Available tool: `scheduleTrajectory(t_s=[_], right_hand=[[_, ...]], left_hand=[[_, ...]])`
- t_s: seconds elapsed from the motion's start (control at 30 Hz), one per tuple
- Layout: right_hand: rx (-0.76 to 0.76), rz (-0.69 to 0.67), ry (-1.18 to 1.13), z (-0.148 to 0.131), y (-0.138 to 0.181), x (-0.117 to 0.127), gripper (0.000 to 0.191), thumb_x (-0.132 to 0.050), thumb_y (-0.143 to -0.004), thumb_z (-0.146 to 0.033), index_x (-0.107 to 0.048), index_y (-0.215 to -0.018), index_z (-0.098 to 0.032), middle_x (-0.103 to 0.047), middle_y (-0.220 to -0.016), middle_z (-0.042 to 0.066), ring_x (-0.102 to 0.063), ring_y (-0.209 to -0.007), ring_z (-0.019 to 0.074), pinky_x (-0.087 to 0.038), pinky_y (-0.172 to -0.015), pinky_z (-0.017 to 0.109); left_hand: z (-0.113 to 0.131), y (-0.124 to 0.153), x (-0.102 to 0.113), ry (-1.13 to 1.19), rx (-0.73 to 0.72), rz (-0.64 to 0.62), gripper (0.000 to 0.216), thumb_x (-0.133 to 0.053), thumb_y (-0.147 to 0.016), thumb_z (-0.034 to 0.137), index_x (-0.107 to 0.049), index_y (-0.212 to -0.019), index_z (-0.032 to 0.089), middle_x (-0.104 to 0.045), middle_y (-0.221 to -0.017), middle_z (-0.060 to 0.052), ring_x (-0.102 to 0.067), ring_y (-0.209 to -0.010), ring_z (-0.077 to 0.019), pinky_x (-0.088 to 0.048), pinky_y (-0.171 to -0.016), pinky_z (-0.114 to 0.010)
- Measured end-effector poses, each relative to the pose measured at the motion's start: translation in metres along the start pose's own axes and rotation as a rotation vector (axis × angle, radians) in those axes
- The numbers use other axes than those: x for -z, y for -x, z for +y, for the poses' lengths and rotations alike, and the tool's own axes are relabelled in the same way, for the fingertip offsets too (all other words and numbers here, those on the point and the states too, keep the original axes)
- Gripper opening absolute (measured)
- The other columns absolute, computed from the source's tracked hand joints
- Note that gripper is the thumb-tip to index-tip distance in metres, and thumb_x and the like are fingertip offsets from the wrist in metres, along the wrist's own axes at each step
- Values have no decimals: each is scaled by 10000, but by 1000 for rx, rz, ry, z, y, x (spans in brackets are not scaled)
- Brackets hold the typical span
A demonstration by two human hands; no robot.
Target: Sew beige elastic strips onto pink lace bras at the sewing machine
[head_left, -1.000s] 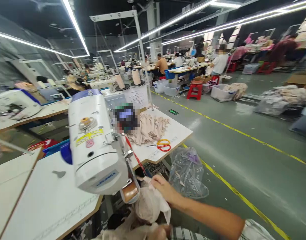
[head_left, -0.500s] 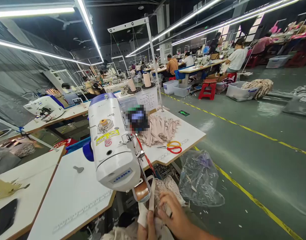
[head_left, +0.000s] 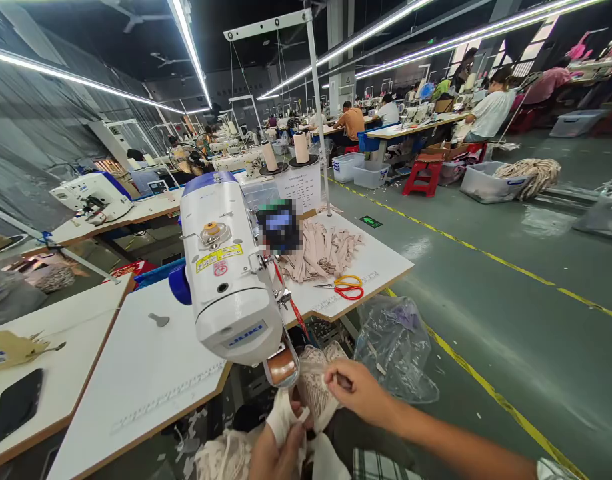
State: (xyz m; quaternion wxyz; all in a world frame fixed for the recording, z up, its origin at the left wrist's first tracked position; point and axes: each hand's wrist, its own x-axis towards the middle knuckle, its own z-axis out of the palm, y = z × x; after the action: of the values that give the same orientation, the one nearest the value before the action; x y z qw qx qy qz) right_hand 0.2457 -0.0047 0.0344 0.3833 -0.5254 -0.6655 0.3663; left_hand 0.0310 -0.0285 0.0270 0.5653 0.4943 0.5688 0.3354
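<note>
Low in the picture, my left hand [head_left: 282,448] is closed around a cream fabric strip [head_left: 280,415], just below the sewing machine's front end. My right hand [head_left: 360,392] has its fingers pinched together on another length of this pale fabric, to the right of the left hand. Between the two hands hangs a bundle of cream lacy fabric [head_left: 313,393]. Directly above stands the white sewing machine [head_left: 236,303], its copper-coloured plate [head_left: 282,367] close over the hands. More cream strips [head_left: 223,457] lie at my lap, partly cut off by the frame.
Beige fabric strips [head_left: 326,253] are heaped on the white table [head_left: 381,257], near red-and-yellow scissors [head_left: 347,287]. A clear plastic bag [head_left: 396,350] hangs at the table's right edge. On the left table lies a black phone [head_left: 16,407]. Co-workers sit at machines farther back.
My right hand has moved up and away from the left, drawing fabric with it. The left hand has shifted slightly left and turned, still holding the strip. The view has tilted slightly.
</note>
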Motion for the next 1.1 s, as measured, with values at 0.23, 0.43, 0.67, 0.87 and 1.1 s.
scheduleTrajectory(t_s=[0.23, 0.43, 0.67, 0.87, 1.1], right_hand=[[158, 56, 95, -2, 8, -4, 144, -569, -913, -262, -690, -868, -199, -678, -767, 30, -586, -665, 134, -453, -631, 250], [380, 72, 157, -1, 10, -44, 154, -533, -973, -252, -683, -951, -222, -728, -892, 36, -663, -822, 130, -514, -732, 251], [365, 142, 148, 4, 6, -62, 145, -547, -963, -224, -692, -970, -221, -739, -913, 39, -680, -859, 136, -541, -771, 265], [245, 106, 121, 12, 2, -62, 163, -545, -966, -271, -697, -931, -223, -733, -911, 36, -660, -803, 132, -525, -728, 261], [134, -145, 83, 17, -8, -47, 118, -570, -905, -247, -651, -823, -220, -631, -756, -17, -541, -618, 98, -436, -619, 229]], left_hand=[[26, 0, 0, 258, 143, 112, 569, -817, -594, 645, -774, -859, 143, -794, -898, -115, -738, -868, -271, -582, -811, -361], [2, -11, -16, 617, 92, 210, 385, -889, -614, 397, -774, -885, 148, -786, -860, -50, -712, -797, -156, -557, -807, -269], [-4, -3, -19, 432, 15, 180, 265, -756, -812, 381, -774, -949, 155, -785, -958, -55, -714, -864, -169, -560, -820, -275], [-4, -5, -19, 80, -67, 244, 309, -683, -857, 345, -752, -1076, 138, -774, -1050, -80, -705, -1004, -229, -542, -895, -316], [-18, -7, -18, -82, -179, 287, 285, -680, -851, 317, -754, -1074, 156, -765, -1060, -97, -688, -1033, -262, -521, -951, -362]])
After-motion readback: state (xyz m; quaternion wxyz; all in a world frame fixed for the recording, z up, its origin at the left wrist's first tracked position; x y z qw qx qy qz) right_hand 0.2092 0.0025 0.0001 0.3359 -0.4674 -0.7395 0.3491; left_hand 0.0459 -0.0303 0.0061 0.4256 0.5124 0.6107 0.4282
